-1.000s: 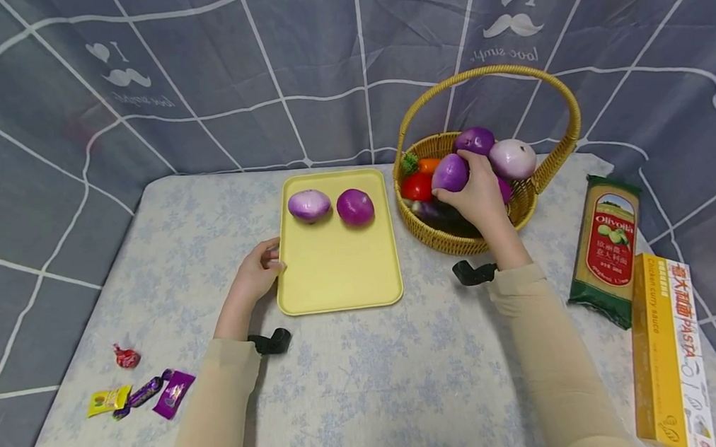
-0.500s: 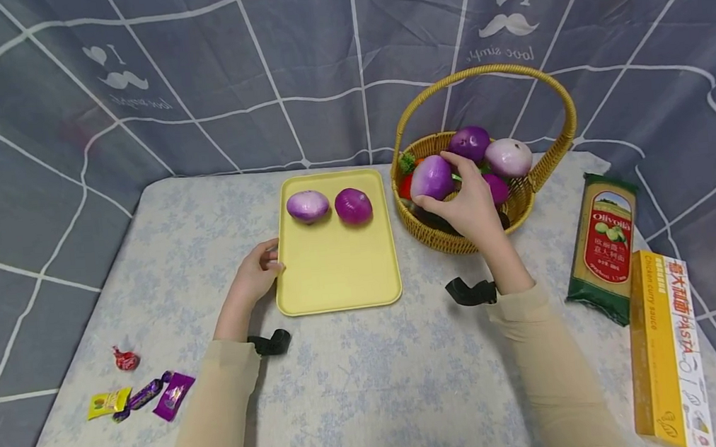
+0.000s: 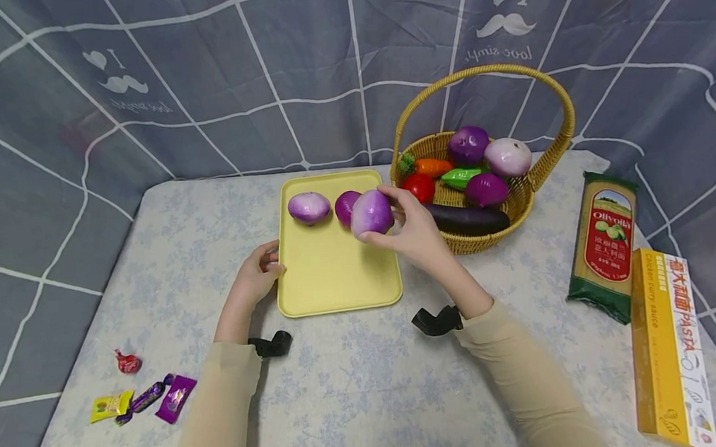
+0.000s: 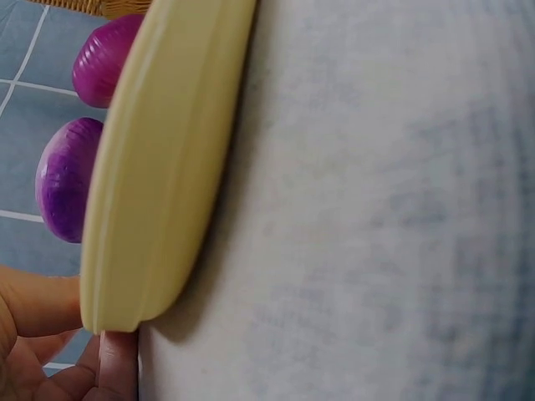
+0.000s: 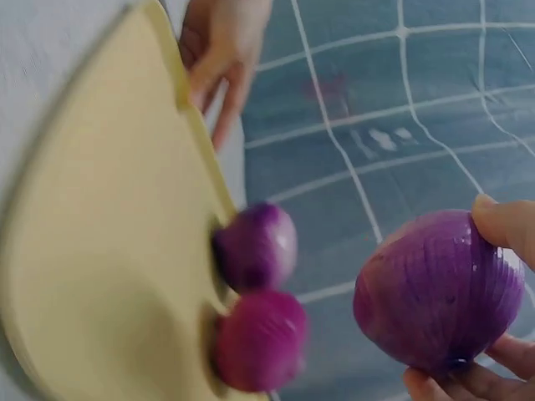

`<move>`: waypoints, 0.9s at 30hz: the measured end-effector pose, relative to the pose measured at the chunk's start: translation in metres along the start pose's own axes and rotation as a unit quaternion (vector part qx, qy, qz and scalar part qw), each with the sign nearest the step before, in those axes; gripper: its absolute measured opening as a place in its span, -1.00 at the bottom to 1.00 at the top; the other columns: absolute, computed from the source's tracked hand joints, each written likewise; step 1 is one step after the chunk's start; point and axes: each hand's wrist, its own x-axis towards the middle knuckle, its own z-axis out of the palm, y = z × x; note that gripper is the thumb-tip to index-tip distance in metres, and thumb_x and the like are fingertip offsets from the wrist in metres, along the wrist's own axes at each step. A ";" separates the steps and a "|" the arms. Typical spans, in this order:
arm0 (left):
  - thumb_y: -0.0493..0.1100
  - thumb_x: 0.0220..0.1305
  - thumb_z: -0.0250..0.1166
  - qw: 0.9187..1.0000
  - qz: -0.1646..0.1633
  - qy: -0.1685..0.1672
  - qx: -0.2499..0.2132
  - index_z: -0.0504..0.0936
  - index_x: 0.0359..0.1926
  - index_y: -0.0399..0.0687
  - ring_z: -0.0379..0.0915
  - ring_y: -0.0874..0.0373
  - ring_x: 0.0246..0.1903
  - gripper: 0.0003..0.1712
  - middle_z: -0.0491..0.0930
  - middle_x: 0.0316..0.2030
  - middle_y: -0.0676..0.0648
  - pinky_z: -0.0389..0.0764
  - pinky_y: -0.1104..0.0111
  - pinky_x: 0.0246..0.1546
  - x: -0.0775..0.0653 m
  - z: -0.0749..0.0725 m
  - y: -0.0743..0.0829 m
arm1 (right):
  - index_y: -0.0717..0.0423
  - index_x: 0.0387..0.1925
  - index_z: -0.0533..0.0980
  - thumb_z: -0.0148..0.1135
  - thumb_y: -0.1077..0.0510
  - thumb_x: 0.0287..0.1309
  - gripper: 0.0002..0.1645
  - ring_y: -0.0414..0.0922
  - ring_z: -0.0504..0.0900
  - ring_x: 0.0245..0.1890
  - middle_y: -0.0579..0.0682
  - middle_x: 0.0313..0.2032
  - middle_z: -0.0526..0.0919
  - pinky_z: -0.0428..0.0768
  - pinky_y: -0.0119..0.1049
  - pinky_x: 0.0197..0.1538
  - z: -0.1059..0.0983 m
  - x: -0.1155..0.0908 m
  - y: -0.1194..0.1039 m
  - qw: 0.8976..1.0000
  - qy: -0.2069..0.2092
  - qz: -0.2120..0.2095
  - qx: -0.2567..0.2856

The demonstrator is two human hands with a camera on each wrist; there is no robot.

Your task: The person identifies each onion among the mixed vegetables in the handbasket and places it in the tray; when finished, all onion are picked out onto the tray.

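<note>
In the head view, my right hand (image 3: 419, 232) grips a purple onion (image 3: 371, 214), pale on one side, above the upper right part of a yellow tray (image 3: 337, 275). The right wrist view shows this onion (image 5: 439, 292) pinched between thumb and fingers, apart from the tray. Two other onions lie on the tray: a purple-and-white one (image 3: 309, 208) at upper left and a magenta one (image 3: 345, 207), partly hidden by the held onion. At the tray's left edge, my left hand (image 3: 257, 275) holds the rim, with the thumb (image 4: 42, 302) on it and fingers beneath.
Right of the tray, a wicker basket (image 3: 471, 243) with a tall handle holds an eggplant (image 3: 469, 219), a tomato (image 3: 419, 187), a carrot (image 3: 433, 167), a green pepper (image 3: 460, 177) and several onions. Spaghetti (image 3: 606, 248) and a pasta box (image 3: 669, 345) lie far right, candies (image 3: 147, 398) lower left.
My right hand has lifted the purple onion out of the basket and carried it left over the tray. The basket's other vegetables now show. My left hand stays at the tray's edge.
</note>
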 end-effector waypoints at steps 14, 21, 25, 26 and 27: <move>-0.26 0.49 0.04 1.000 -0.003 -0.007 -0.011 0.07 0.54 -0.03 0.26 0.04 -0.02 -0.32 0.29 0.29 -0.26 0.37 0.29 -0.07 -0.001 -0.001 -0.001 | 0.10 0.40 0.27 0.58 0.04 -0.06 0.02 0.03 0.42 0.34 0.12 0.34 0.38 0.41 -0.17 0.36 0.070 0.011 0.019 0.996 -0.065 0.026 0.059; -0.29 0.48 0.04 1.000 0.007 -0.016 -0.014 0.04 0.55 -0.08 0.28 0.00 0.06 -0.30 0.27 0.30 -0.29 0.42 0.28 -0.02 -0.001 -0.002 -0.003 | 0.17 0.40 0.24 0.60 0.07 -0.09 0.06 0.09 0.40 0.36 0.17 0.36 0.36 0.41 -0.16 0.37 0.091 0.017 0.025 0.995 -0.073 0.035 0.053; -0.31 0.48 0.05 1.000 0.011 -0.021 -0.015 0.03 0.55 -0.07 0.29 -0.05 0.11 -0.29 0.27 0.31 -0.29 0.44 0.26 0.02 -0.002 -0.003 -0.003 | 0.19 0.38 0.26 0.60 0.06 -0.10 0.04 0.11 0.41 0.34 0.17 0.36 0.35 0.42 -0.16 0.35 0.097 0.020 0.026 0.996 -0.069 0.039 0.042; -0.31 0.48 0.04 1.000 0.011 -0.023 -0.015 0.03 0.55 -0.06 0.28 -0.05 0.11 -0.29 0.26 0.31 -0.29 0.44 0.25 0.02 -0.002 -0.003 -0.004 | 0.19 0.38 0.26 0.60 0.06 -0.10 0.04 0.11 0.42 0.34 0.18 0.36 0.35 0.42 -0.16 0.36 0.099 0.021 0.026 0.996 -0.069 0.040 0.042; -0.31 0.48 0.04 1.000 0.012 -0.024 -0.015 0.02 0.55 -0.06 0.28 -0.05 0.11 -0.29 0.26 0.31 -0.29 0.45 0.25 0.02 -0.001 -0.003 -0.004 | 0.20 0.38 0.26 0.60 0.06 -0.10 0.04 0.10 0.42 0.34 0.18 0.36 0.36 0.42 -0.17 0.36 0.100 0.021 0.027 0.996 -0.068 0.043 0.041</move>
